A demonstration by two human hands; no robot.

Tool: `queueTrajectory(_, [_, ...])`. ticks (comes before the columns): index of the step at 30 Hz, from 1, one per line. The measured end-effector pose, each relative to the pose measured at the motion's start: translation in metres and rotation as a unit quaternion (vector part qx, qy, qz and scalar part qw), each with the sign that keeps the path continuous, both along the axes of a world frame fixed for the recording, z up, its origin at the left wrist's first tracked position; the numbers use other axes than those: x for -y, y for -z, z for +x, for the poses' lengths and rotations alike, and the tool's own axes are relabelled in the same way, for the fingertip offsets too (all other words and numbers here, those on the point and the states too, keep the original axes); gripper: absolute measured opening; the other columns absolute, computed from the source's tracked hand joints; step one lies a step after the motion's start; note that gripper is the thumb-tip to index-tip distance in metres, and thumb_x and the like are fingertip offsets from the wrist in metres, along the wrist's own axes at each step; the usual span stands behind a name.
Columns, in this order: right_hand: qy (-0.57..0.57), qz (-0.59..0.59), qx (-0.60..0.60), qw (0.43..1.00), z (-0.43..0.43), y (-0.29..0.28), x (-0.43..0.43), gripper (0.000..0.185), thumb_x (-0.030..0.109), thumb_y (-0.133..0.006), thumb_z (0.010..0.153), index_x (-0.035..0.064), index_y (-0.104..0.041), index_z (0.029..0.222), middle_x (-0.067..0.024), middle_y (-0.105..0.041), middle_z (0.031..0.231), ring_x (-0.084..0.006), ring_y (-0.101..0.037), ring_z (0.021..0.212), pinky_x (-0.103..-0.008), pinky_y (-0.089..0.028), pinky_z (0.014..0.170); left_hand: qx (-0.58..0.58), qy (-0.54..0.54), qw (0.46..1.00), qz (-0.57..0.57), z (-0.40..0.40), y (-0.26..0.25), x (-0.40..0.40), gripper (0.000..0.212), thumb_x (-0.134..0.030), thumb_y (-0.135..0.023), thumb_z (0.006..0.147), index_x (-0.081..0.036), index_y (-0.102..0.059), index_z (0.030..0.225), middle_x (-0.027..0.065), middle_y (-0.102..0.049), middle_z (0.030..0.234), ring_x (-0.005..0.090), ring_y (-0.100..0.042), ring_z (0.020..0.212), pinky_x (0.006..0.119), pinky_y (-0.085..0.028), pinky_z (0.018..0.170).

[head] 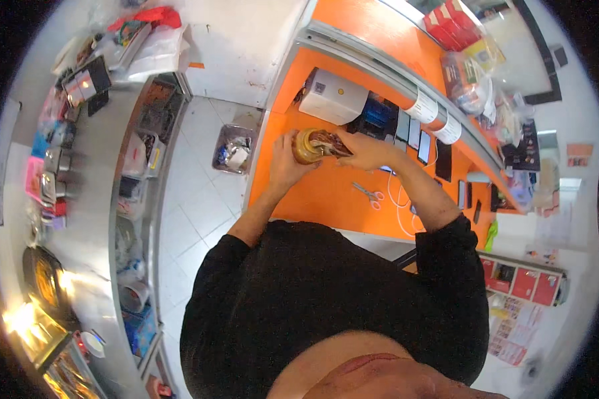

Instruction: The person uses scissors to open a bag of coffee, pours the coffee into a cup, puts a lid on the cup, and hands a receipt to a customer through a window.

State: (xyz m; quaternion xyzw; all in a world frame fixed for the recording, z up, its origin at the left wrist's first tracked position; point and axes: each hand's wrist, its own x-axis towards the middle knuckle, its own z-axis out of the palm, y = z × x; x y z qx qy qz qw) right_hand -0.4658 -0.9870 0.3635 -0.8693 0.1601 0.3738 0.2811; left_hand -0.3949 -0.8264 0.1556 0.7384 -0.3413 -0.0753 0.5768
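Note:
My left hand (287,162) grips a round jar with yellowish-brown contents (305,155) above the orange counter (299,199). My right hand (367,152) holds a crumpled brown packet (335,142), tilted against the jar's mouth. A pale inner side of the packet shows at its lower edge. Whether anything runs from the packet into the jar is too small to tell. Nearer to my body, scissors with white and orange handles (369,194) lie on the counter.
Behind my hands stand a white box (329,97) and several phones (423,147). A white cable (397,199) loops right of the scissors. An orange upper shelf (374,25) overhangs the counter. Left are a lined waste bin (219,154) on the tiled floor and a steel counter (95,189).

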Motion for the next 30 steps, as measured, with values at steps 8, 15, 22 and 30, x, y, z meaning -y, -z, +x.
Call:
queueTrajectory(8, [-0.058, -0.127, 0.219, 0.966, -0.045, 0.067, 0.017, 0.048, 0.026, -0.056, 0.096, -0.0022, -0.045, 0.134, -0.0289, -0.064, 0.100, -0.0427, -0.063, 0.093, -0.0499, -0.047, 0.083, -0.018, 0.020, 0.999, 0.042, 0.000, -0.009, -0.004, 0.091, -0.036, -0.092, 0.060, -0.007, -0.047, 0.134, 0.0153, -0.054, 0.121, 0.0379, -0.051, 0.114, 0.049, -0.046, 0.095])
queueTrajectory(15, [-0.048, -0.085, 0.152, 0.983, -0.025, 0.052, 0.017, 0.043, 0.020, -0.060, 0.090, 0.0001, -0.053, 0.127, -0.0265, -0.066, 0.092, -0.0417, -0.064, 0.084, -0.0447, -0.050, 0.075, 0.005, 0.005, 1.000, 0.028, -0.002, -0.006, -0.005, 0.090, -0.034, -0.091, 0.061, -0.006, -0.047, 0.134, 0.0163, -0.054, 0.123, 0.0380, -0.052, 0.113, 0.049, -0.045, 0.095])
queueTrajectory(22, [-0.039, -0.130, 0.238, 0.962, -0.011, 0.034, -0.010, 0.046, 0.007, -0.065, 0.083, -0.0007, -0.048, 0.125, -0.0285, -0.067, 0.093, -0.0436, -0.068, 0.088, -0.0483, -0.053, 0.076, -0.022, 0.022, 0.998, 0.059, -0.001, -0.010, -0.006, 0.091, -0.031, -0.092, 0.059, -0.006, -0.047, 0.135, 0.0166, -0.054, 0.122, 0.0386, -0.050, 0.115, 0.049, -0.044, 0.097])
queueTrajectory(30, [-0.151, -0.253, 0.145, 0.945, -0.001, 0.024, -0.015, 0.047, 0.016, -0.071, 0.086, -0.0029, -0.045, 0.120, -0.0303, -0.066, 0.104, -0.0470, -0.064, 0.099, -0.0525, -0.053, 0.082, -0.019, 0.021, 1.000, -0.005, -0.003, 0.005, 0.001, 0.094, -0.027, -0.093, 0.058, -0.006, -0.044, 0.136, 0.0188, -0.049, 0.125, 0.0400, -0.047, 0.118, 0.049, -0.042, 0.101])
